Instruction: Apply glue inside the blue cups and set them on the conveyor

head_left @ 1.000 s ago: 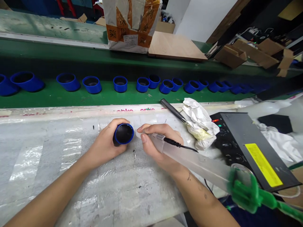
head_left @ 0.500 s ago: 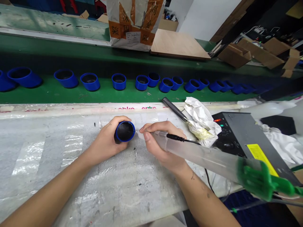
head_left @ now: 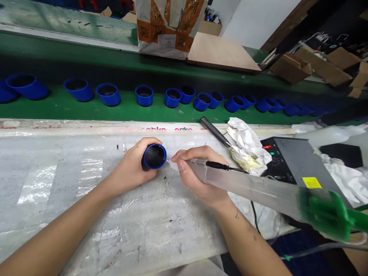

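My left hand (head_left: 132,165) is wrapped round a short black cup-like part with a blue rim (head_left: 165,156), its dark opening tilted up toward me. In my right hand (head_left: 202,174) is a translucent dispensing syringe (head_left: 253,186), held like a pen. Its thin needle tip touches or nearly touches the right side of the blue rim; which of the two I cannot tell. A green adapter (head_left: 327,212) caps the back of the barrel. A black cable plug (head_left: 217,165) lies along the barrel beside my fingers.
Several blue cups (head_left: 144,96) stand along the green conveyor belt (head_left: 123,112). Right of my hands are a black-handled tool (head_left: 214,130), crumpled white tissue (head_left: 244,140) and a dispenser box (head_left: 290,161) with lit indicators. A taped package (head_left: 169,32) sits behind the belt.
The whole view has shifted slightly. Both hands keep their grips, and the needle tip stays at the right side of the rim. The cup appears turned a little.
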Tool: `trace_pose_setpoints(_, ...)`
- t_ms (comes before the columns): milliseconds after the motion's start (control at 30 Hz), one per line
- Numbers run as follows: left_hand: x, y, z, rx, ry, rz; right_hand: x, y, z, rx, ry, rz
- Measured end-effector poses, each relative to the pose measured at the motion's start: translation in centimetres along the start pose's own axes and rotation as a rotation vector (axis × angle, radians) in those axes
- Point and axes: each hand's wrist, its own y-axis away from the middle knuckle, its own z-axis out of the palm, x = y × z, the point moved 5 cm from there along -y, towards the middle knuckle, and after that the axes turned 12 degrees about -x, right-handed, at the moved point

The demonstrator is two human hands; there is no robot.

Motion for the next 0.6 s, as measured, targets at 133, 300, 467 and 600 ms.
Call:
trace_pose_setpoints(133,-0.08,0.01,-0.02,0.0,-0.007,0.005,0.04,0.07,0.0,-0.023,-0.008,0.0)
trace_pose_setpoints(300,0.07,-0.01,-0.06,0.003,0.001,0.018,0.21,0.13,0.14,-0.044,-0.026,0.013)
trace_pose_setpoints(467,0.17,-0.03,-0.11,0.006,0.007,0.023,0.32,0.32,0.28,-0.059,-0.051,0.025)
trace_pose_setpoints(600,0.28,-0.09,-0.17,0.006,0.011,0.024,0.27,0.35,0.47,-0.069,-0.07,0.019)
